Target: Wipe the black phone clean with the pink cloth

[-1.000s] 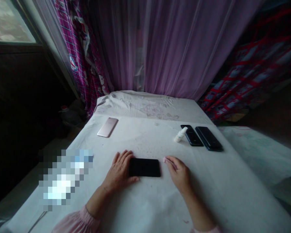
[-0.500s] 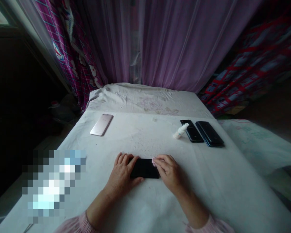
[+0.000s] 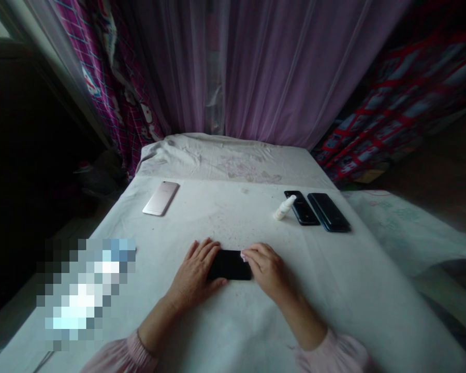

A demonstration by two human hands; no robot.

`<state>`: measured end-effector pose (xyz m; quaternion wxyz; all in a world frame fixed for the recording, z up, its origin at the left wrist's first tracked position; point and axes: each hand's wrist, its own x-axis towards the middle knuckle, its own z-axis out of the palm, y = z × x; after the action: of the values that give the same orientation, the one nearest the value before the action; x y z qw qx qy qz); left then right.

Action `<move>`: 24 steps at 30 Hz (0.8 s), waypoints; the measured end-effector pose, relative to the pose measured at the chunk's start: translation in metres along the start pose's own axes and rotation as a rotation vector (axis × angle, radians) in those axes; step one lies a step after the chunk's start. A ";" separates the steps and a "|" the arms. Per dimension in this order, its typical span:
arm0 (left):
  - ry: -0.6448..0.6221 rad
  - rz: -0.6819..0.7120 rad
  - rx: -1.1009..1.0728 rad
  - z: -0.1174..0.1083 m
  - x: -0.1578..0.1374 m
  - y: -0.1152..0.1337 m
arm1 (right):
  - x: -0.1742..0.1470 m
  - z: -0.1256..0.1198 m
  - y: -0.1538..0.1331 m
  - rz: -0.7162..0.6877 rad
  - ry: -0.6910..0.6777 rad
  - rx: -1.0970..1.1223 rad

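A black smartphone (image 3: 231,265) lies flat on the white-covered table in front of me, its long side running left to right. My left hand (image 3: 196,265) clasps its left end, thumb along the near edge and index finger at the far edge. Pinched in the fingers of my right hand (image 3: 267,267) is a small pink cloth (image 3: 244,255), which touches the phone's screen near the far right corner. Part of the phone's right end is hidden under that hand.
Beyond my right hand stands a small white spray bottle (image 3: 284,208), close to a dark phone (image 3: 303,210) and further dark phones stacked (image 3: 329,212). A rose-gold phone (image 3: 161,199) lies back left. A pixelated bright object (image 3: 87,290) with a cable is at left.
The fingers of my left hand have straightened a little. My right hand and the cloth stay at the phone's far right corner. The whole view has shifted slightly.
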<state>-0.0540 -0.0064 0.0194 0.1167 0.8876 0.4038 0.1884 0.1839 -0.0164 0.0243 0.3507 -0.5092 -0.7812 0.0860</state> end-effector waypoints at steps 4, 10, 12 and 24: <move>0.005 -0.026 0.003 0.000 0.000 0.001 | 0.004 0.005 0.005 0.000 0.034 -0.022; 0.022 -0.022 0.000 0.003 -0.001 0.000 | -0.035 -0.004 -0.015 0.026 0.026 0.064; 0.033 -0.010 -0.003 0.004 -0.001 -0.002 | -0.041 -0.005 -0.019 0.045 0.019 0.082; 0.000 -0.018 0.018 0.002 0.001 -0.002 | -0.005 0.008 -0.003 0.076 0.074 -0.035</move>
<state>-0.0534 -0.0045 0.0169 0.1102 0.8850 0.4134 0.1836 0.1779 -0.0202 0.0171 0.3669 -0.5474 -0.7492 0.0669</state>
